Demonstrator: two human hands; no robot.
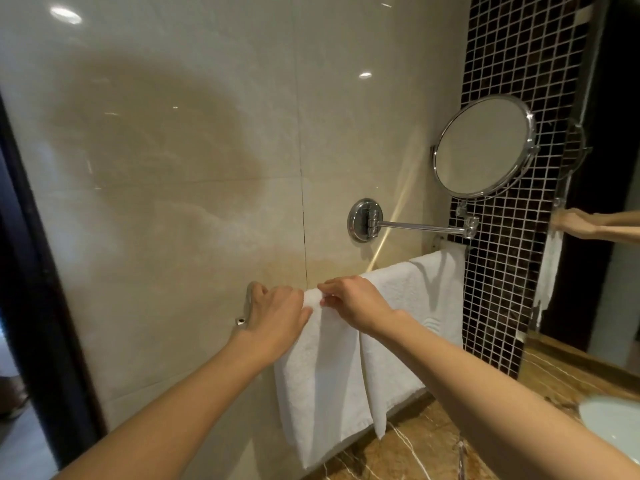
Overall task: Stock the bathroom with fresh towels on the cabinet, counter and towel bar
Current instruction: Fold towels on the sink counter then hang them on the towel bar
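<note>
A brown marble desk (433,445) with one white basin (609,424) lies nearest. Above it, two white towels hang side by side on one towel bar (248,299). On the nearer towel (322,393), the left hand (277,317) curls its grip over the top fold and the right hand (356,303) pinches it. The farther towel (415,296) hangs untouched. Behind are the glossy beige wall (173,202) and one round mirror (483,147).

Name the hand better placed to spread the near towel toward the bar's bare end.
Left, likely: left hand holds the towel's edge beside the towel bar's bare end; right hand pinches farther in.
</note>
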